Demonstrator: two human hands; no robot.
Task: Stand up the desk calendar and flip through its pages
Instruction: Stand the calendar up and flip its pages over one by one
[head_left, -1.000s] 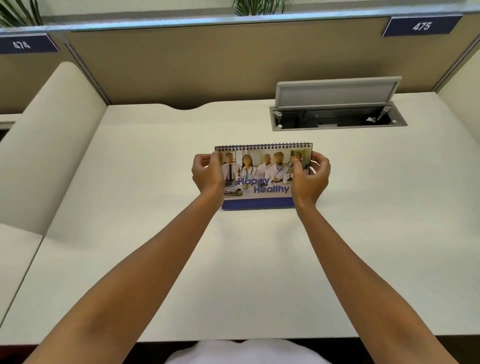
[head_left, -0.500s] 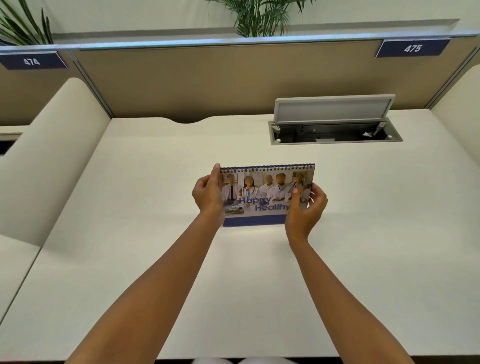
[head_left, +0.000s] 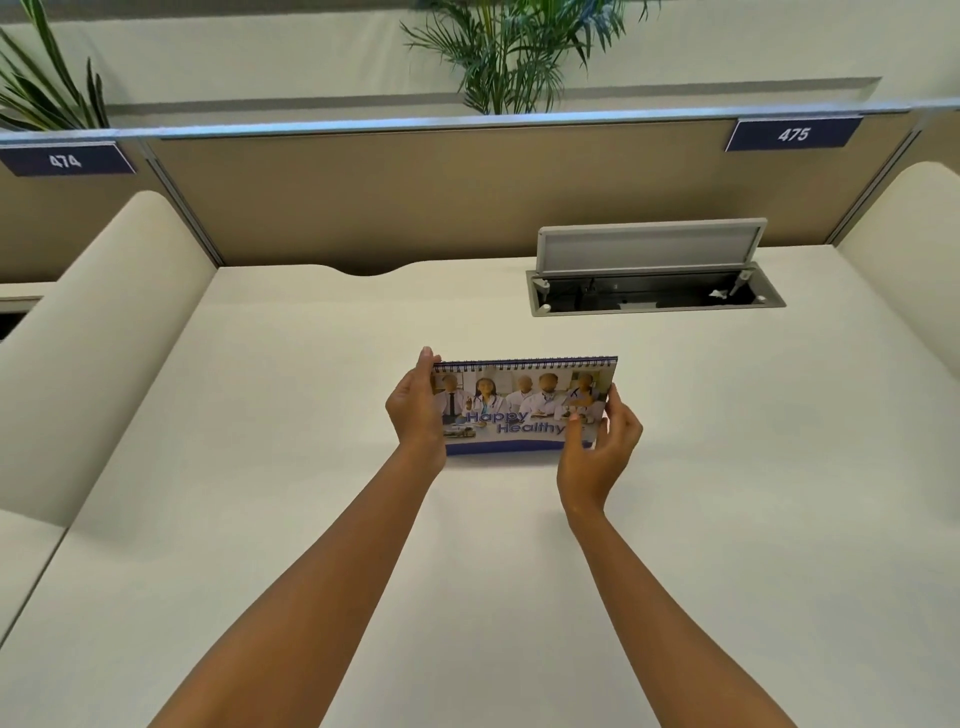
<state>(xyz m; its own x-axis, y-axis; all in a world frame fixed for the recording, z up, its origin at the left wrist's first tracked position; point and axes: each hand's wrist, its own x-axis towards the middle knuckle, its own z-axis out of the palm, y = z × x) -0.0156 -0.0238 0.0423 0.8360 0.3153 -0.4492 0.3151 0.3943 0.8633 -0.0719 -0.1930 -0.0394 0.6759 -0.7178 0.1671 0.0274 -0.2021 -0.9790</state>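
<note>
Two hands hold your desk calendar (head_left: 519, 410) upright on the surface (head_left: 311, 519), long axis nine-to-three, cover facing you: left hand (head_left: 415, 410) grip closed on its nine o'clock end, right hand (head_left: 597, 452) pinching its three o'clock end.

Both forearms extended forward, left hand (head_left: 415, 410) fingers straight and upright, right hand (head_left: 597, 452) loosely curled, thumb raised

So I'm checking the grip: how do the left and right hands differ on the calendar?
The left hand clasps the desk calendar at its left edge, fingertips up at the spiral; the right hand sits lower, at the bottom right corner. The left hand's fingers lie flat; the right hand's thumb pinches the cover. Both touch the calendar.
</note>
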